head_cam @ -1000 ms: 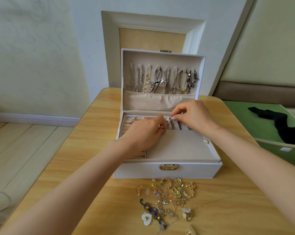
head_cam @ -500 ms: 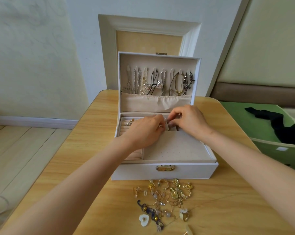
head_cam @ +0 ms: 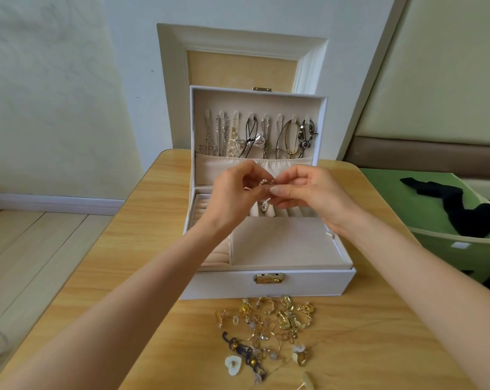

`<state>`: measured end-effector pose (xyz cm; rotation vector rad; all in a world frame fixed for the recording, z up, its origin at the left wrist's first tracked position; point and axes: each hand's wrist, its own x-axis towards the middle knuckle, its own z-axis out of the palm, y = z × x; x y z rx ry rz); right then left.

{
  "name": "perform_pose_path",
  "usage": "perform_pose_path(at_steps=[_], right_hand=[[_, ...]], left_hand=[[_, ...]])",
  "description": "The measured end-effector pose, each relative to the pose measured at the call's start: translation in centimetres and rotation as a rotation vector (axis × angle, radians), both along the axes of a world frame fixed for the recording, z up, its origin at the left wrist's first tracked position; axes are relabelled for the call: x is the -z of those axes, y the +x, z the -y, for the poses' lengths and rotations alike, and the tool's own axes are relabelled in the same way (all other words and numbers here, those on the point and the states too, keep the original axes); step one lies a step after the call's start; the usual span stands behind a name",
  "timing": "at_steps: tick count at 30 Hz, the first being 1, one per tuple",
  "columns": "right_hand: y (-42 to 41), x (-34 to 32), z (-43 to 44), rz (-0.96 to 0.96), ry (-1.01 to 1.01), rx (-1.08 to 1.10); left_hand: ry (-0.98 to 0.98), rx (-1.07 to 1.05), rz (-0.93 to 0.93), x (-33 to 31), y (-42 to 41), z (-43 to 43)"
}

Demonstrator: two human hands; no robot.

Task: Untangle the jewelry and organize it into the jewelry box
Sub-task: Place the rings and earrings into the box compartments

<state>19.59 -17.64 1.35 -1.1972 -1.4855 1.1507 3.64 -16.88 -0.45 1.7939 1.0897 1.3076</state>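
The white jewelry box (head_cam: 303, 285) stands open on the wooden table (head_cam: 142, 257), with necklaces (head_cam: 255, 136) hanging on hooks inside its lid. Above the ring rolls, my left hand (head_cam: 235, 192) and my right hand (head_cam: 305, 192) meet and together pinch a small silver ring (head_cam: 266, 182). Another silver piece (head_cam: 264, 206) sits in a ring slot just below my fingers. A tangled pile of gold jewelry (head_cam: 269, 330) lies on the table in front of the box.
A green bin (head_cam: 435, 220) with a black cloth (head_cam: 457, 209) in it stands right of the table. A framed board (head_cam: 238, 43) leans on the wall behind the box. Wooden floor lies to the left.
Both hands have lifted from the ring slots to above the tray, bringing the small silver ring up between their fingertips. The camera has tilted slightly.
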Motion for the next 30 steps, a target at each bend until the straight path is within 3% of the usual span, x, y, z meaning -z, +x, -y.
perform_pose_path(at_steps=[8,14,19,23,30], right_hand=[[0.6,0.6,-0.4,-0.003,0.031,0.073],[0.8,0.7,-0.4,-0.009,-0.013,0.057],[0.6,1.2,-0.6,0.073,0.064,0.081],[0.7,2.1,-0.9,0.315,0.292,0.134],[1.0,3.0,-1.1,0.691,0.537,0.046]], left_hand=[[-0.166,0.146,0.091,-0.1,0.0,0.0],[-0.132,0.122,-0.005,0.3,0.2,-0.7],[-0.121,0.067,-0.011,0.4,0.4,-1.2],[-0.067,0.022,-0.144,0.6,0.3,-1.6],[0.060,-0.096,-0.582,1.3,0.6,-1.5]])
